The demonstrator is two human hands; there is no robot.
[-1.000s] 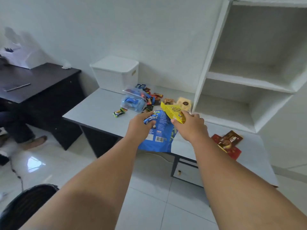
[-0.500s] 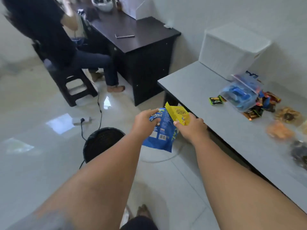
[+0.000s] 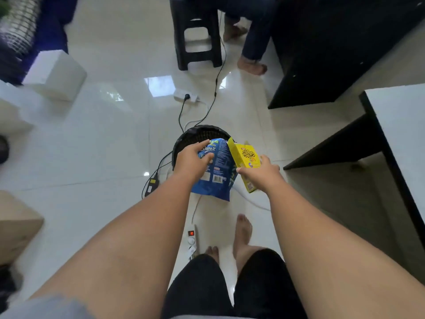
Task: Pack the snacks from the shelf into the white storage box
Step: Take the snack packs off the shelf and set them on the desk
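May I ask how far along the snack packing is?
Nothing looks packed yet. The left hand grips a blue snack bag and the right hand a yellow snack packet, both above a black bin. Both remain to be boxed; no storage box shows clearly.

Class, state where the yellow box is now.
The yellow box sits right of centre in the head view, gripped by the right hand, beside the blue bag.

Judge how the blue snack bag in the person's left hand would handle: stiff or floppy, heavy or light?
Probably floppy: the blue snack bag hangs creased and curved below the left hand. Likely light, since one hand carries it by its upper part. Its glossy film may be slippery.
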